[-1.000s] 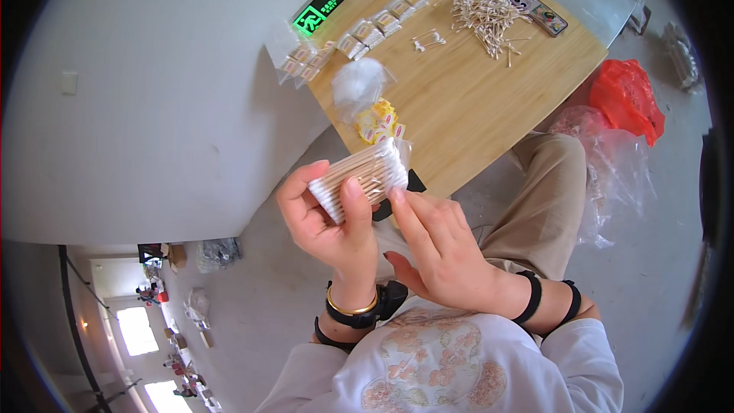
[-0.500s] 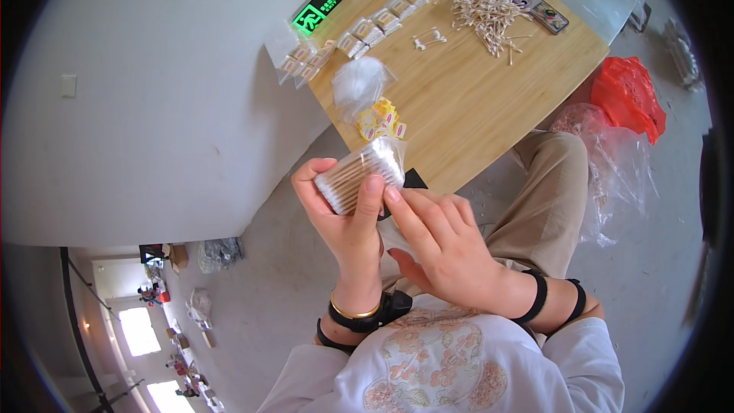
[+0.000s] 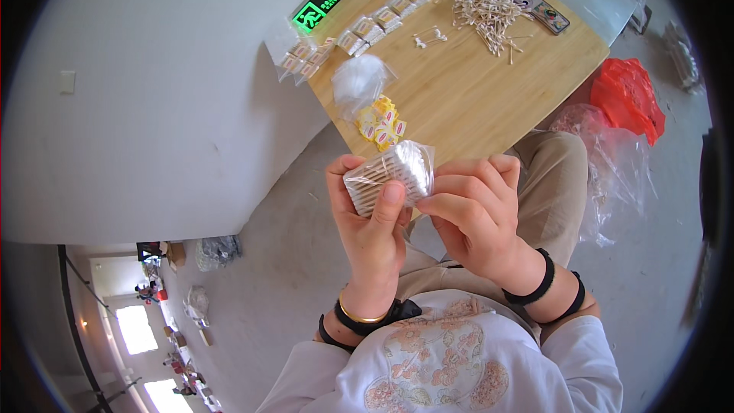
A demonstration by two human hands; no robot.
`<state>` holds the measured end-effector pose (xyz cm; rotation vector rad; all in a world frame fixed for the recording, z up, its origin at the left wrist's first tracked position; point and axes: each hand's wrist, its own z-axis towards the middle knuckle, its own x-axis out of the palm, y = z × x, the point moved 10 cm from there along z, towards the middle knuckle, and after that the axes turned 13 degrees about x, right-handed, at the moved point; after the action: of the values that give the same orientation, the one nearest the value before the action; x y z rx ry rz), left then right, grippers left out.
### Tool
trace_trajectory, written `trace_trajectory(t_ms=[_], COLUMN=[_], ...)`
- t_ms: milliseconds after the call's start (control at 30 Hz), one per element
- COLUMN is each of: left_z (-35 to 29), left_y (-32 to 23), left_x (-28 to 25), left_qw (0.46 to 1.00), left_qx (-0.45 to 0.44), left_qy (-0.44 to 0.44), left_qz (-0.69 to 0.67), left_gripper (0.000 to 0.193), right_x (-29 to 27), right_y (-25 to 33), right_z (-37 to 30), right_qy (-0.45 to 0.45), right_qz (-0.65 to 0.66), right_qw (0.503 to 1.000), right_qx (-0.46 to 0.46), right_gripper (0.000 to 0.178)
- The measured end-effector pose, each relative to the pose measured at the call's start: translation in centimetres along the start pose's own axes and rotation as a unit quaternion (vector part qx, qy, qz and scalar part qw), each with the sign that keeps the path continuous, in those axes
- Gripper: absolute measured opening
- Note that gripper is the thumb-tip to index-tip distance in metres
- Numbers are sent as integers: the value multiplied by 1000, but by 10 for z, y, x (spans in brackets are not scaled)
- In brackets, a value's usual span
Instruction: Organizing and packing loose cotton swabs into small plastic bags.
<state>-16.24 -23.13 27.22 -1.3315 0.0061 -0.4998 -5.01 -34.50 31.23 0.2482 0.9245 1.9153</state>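
Note:
A clear plastic bag packed with cotton swabs (image 3: 380,182) is held up in front of me, just off the near end of the table. My left hand (image 3: 371,241) is closed around it, thumb across the front and fingers behind. With curled fingers, my right hand (image 3: 475,214) pinches the right end of the bag, by the white cotton tips; the fingertips are partly hidden. Beyond the bag lie yellow-and-white paper labels (image 3: 381,124) in a small heap. Next to these is a pile of clear empty bags (image 3: 359,84).
Filled swab packets (image 3: 368,30) line the wooden table's (image 3: 451,99) left edge. Loose swabs (image 3: 488,14) are heaped at the far end beside a phone (image 3: 544,11). A few single swabs (image 3: 430,37) lie apart. A red plastic bag (image 3: 628,99) is right of the table. A wall (image 3: 153,107) stands left.
Both hands and the bag have shifted to the right. My right hand has gone from straight fingers against the bag to curled fingers pinching its right end.

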Motion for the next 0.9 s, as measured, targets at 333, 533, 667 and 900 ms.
trace_trajectory(t_ms=[333, 533, 667, 900], left_z=[-8, -1, -2, -6], left_y=[5, -7, -8, -10], left_x=[5, 3, 2, 3], left_qw=[998, 999, 999, 1000], left_qx=[-48, 17, 23, 11], left_qy=[-14, 27, 24, 20], left_qz=[-37, -5, -16, 7], left_gripper=[54, 54, 54, 54], right_x=[-13, -15, -16, -19], right_y=[2, 2, 4, 11], right_z=[-2, 8, 12, 6], right_qy=[-83, -38, -6, -20], right_qz=[27, 6, -10, -25], right_qw=[996, 999, 999, 994], right_qx=[-11, -15, -49, -103], right_gripper=[27, 33, 30, 30])
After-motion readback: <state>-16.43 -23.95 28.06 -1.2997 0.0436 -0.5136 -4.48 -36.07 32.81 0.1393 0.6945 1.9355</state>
